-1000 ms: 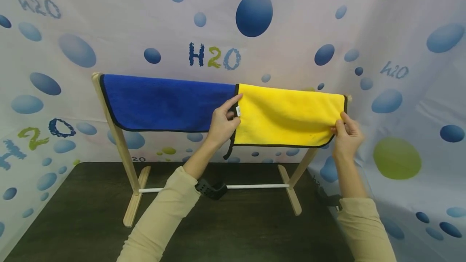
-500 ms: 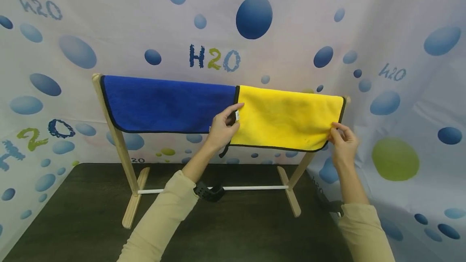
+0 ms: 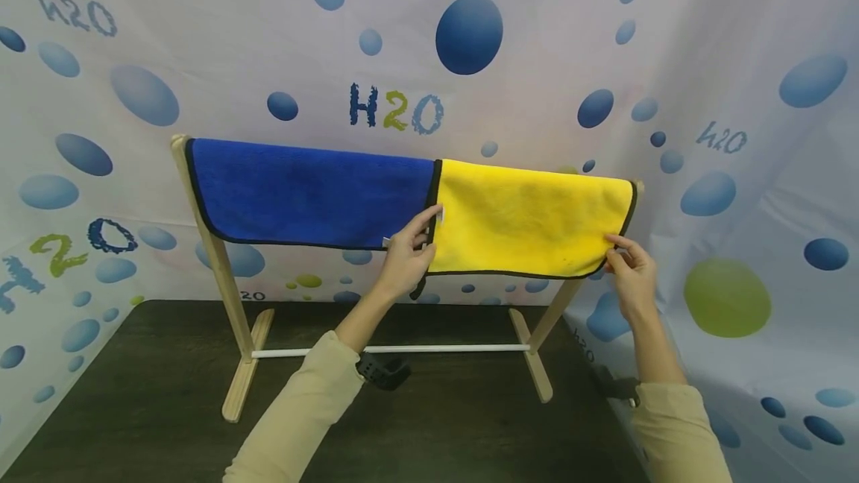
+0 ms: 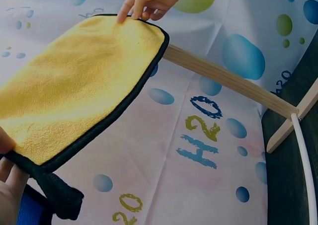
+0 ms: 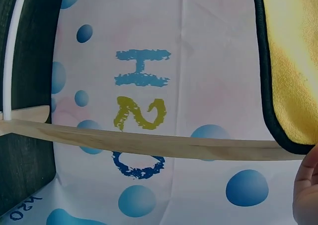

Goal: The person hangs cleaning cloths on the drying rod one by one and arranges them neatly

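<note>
A yellow towel [image 3: 530,218] with black trim hangs over the right half of a wooden rack [image 3: 208,244]. A blue towel [image 3: 309,188] hangs over the left half. My left hand [image 3: 426,229] pinches the yellow towel's left edge near its lower corner. My right hand [image 3: 614,256] pinches the lower right corner. In the left wrist view the yellow towel [image 4: 74,81] spreads from my left hand [image 4: 7,183] up to my right hand [image 4: 141,6]. The right wrist view shows the yellow towel [image 5: 293,61] and part of my right hand [image 5: 305,190].
The rack stands on a dark table [image 3: 148,401], with a white rod [image 3: 456,348] joining its feet. A bubble-printed backdrop [image 3: 470,28] hangs close behind and on both sides. The rack's slanted right leg [image 3: 550,311] is just below my right hand.
Both hands have slid down the yellow towel's side edges, from mid-height to its lower corners. The towel's front flap now hangs a little shorter.
</note>
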Action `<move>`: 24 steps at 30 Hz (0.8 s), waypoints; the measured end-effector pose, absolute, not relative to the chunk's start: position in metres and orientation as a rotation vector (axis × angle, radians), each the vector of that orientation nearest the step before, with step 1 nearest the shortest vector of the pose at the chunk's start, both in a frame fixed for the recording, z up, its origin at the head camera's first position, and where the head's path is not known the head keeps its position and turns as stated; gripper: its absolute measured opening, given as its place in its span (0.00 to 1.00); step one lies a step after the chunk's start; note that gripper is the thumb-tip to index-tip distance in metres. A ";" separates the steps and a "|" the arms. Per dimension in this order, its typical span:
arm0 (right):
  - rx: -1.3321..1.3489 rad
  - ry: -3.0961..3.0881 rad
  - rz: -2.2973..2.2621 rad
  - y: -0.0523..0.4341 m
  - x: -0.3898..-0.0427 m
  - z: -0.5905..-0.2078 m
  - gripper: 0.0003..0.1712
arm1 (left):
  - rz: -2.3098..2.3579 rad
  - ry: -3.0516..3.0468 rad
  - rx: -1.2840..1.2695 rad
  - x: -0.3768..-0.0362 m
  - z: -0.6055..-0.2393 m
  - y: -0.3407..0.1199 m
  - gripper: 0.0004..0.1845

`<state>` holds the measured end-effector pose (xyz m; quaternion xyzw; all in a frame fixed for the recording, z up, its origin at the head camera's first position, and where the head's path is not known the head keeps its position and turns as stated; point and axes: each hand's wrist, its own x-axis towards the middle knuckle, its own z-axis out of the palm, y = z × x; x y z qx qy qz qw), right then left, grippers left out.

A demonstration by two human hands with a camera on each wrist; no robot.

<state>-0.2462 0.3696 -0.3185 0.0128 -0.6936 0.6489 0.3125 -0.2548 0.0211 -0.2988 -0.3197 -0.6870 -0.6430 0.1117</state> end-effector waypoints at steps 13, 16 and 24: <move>0.019 -1.862 1.692 0.369 -0.246 -0.324 0.15 | -1.862 -1.991 -0.893 -0.253 -0.305 0.026 0.30; 0.056 -1.932 1.667 0.370 -0.243 -0.333 0.14 | -1.853 -1.980 -0.888 -0.252 -0.318 0.025 0.30; 0.085 -1.996 1.646 0.371 -0.236 -0.346 0.13 | -1.883 -1.911 -0.841 -0.264 -0.358 0.028 0.28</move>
